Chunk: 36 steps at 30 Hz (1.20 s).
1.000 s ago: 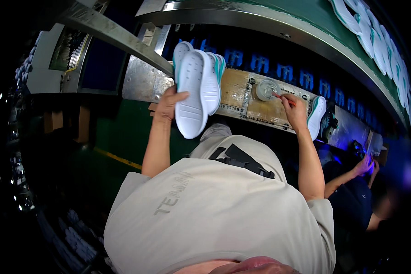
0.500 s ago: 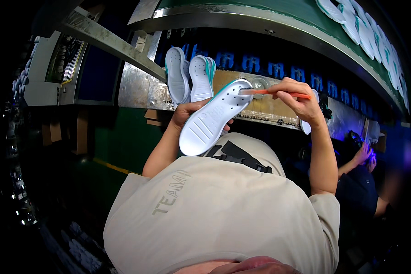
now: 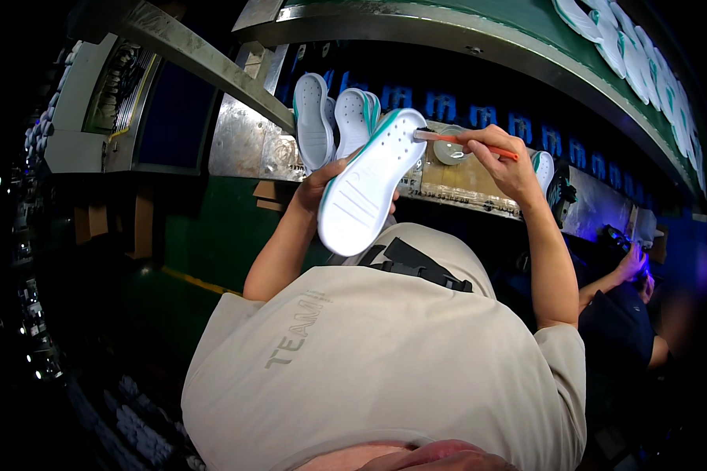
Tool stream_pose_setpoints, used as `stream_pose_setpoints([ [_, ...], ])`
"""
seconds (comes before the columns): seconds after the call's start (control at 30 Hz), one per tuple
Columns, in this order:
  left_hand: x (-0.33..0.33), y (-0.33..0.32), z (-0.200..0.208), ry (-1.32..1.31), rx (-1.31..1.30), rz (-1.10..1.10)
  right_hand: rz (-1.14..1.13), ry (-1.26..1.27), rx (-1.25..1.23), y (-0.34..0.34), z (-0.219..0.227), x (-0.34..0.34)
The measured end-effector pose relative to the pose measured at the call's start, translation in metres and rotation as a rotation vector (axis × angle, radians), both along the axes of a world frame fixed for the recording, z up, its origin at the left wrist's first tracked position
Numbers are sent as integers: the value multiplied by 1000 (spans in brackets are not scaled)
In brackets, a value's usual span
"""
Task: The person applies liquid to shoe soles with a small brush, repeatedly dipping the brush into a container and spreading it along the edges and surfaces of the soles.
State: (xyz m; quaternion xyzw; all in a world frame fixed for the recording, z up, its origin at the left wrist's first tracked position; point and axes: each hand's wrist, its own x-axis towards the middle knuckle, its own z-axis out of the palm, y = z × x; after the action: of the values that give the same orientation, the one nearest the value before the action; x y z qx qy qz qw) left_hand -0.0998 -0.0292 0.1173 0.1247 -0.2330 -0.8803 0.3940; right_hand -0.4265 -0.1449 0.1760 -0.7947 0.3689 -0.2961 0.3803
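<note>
My left hand (image 3: 322, 182) is closed round the middle of a white shoe sole (image 3: 369, 184) with a green edge, tilted with its hollow, holed face toward me. Part of that hand is hidden behind the sole. Pinched in my right hand (image 3: 504, 161) is a brush with an orange handle (image 3: 491, 148). Its bristles touch the sole's right edge near the toe end. Just behind the brush stands a clear round bowl (image 3: 449, 151) on the bench. More white soles (image 3: 314, 118) lean to the left of the one I hold.
A metal-topped bench (image 3: 247, 145) runs across in front of me. Beyond it a green conveyor (image 3: 448, 14) carries several white soles (image 3: 617, 47). A slanting metal bar (image 3: 204, 59) crosses at the left. Another person's hands (image 3: 636, 263) work at the right under violet light.
The sole has turned more upright and shifted slightly. The brush has moved from the holed face of the toe to its right edge. More of the bowl shows now.
</note>
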Motion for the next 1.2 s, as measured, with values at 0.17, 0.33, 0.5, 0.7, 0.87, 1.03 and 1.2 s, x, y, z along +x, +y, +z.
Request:
stream_pose_setpoints([
  [0.17, -8, -27, 14, -333, -302, 272, 78, -103, 48, 27, 10, 14],
  [0.33, 11, -48, 6, -382, -381, 362, 120, -43, 68, 48, 16, 12],
  [0.5, 8, -48, 32, -597, -413, 602, 32, -44, 202, 73, 22, 11],
  [0.7, -11, -44, 37, -628, -603, 760, -159, -172, 509, 86, 16, 25],
  [0.87, -22, -34, 39, -815, -711, 790, -175, -494, 773, 78, 20, 37],
  [1.03, -17, -32, 32, -1222, -1060, 780, -114, -776, 883, 75, 33, 49],
  [1.2, -30, -29, 54, -881, -752, 847, -219, -634, 718, 78, -2, 47],
])
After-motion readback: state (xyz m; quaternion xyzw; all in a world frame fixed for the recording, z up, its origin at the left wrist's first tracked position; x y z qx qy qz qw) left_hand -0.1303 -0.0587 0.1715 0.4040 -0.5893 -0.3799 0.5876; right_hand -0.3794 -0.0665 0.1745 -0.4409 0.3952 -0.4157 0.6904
